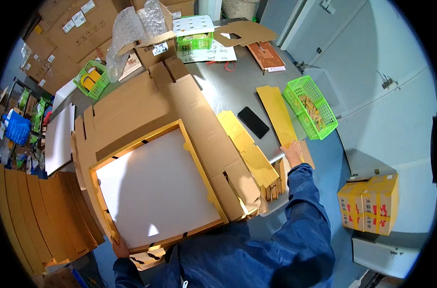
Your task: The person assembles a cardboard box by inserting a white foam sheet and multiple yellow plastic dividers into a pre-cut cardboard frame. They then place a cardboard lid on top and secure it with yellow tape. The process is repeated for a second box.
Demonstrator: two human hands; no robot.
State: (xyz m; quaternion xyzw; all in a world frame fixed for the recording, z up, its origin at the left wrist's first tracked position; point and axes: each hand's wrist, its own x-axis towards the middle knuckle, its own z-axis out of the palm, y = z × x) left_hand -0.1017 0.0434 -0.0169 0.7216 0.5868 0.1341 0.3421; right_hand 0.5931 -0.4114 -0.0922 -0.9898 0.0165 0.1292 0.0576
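A shallow rectangular tray with a yellow cardboard rim (195,161) and a white inside lies in front of me on flattened brown cardboard. My left hand (120,247) grips its near left corner, the thumb over the rim and the other fingers mostly hidden. Out to the right, my right hand (293,153) is closed on the near end of a long yellow cardboard strip (277,113). Brown cardboard shows beside that hand. Between the tray and the strip lie several stacked yellow cardboard pieces (245,146) and a black phone (253,122).
A green basket (302,103) with small yellow pieces stands at the table's right edge. Brown cardboard boxes (156,48), bubble wrap (125,38) and another green basket (96,86) are at the back. Cardboard panels (50,211) stand at left; a taped carton (370,204) is at right.
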